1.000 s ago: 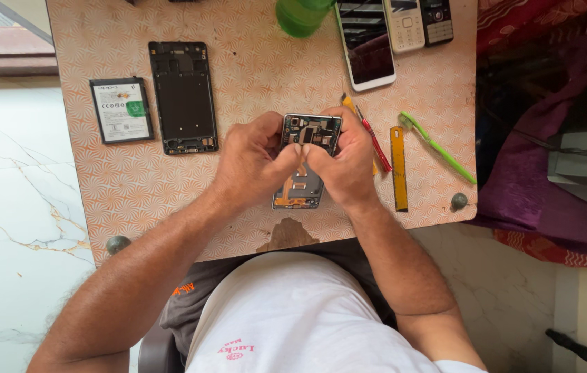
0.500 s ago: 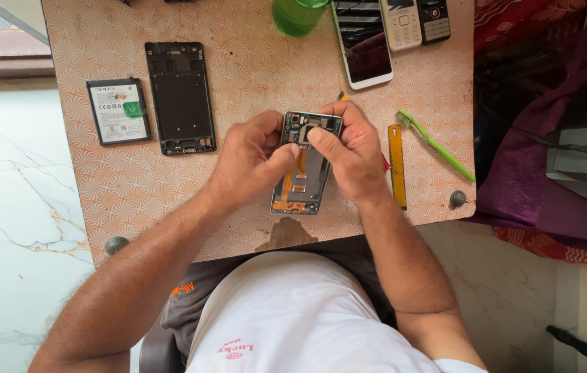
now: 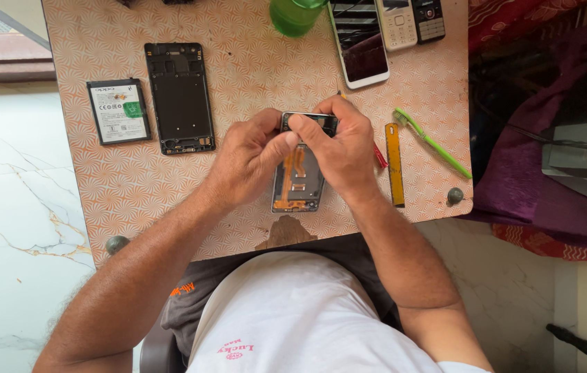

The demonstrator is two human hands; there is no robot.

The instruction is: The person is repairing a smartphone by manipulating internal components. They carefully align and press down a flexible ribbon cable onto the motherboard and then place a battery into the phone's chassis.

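An opened smartphone body [image 3: 298, 181] with orange flex cables showing lies on the patterned table [image 3: 252, 62]. My left hand [image 3: 248, 160] grips its left side, thumb and forefinger pinched near the top. My right hand [image 3: 338, 148] covers the upper right part, fingertips pressing on the top end beside the left thumb. Whether a small part sits between the fingertips is hidden.
A black phone frame [image 3: 179, 97] and a battery [image 3: 118, 110] lie at the left. At the back stand a green bottle [image 3: 295, 15], a smartphone [image 3: 359, 43] and two keypad phones [image 3: 411, 21]. To the right lie a yellow ruler [image 3: 395, 164], a green toothbrush [image 3: 433, 143] and a red tool [image 3: 379, 157].
Both hands have shifted slightly on the opened phone, and more of its lower half with the orange cables now shows. The view has drifted a little.
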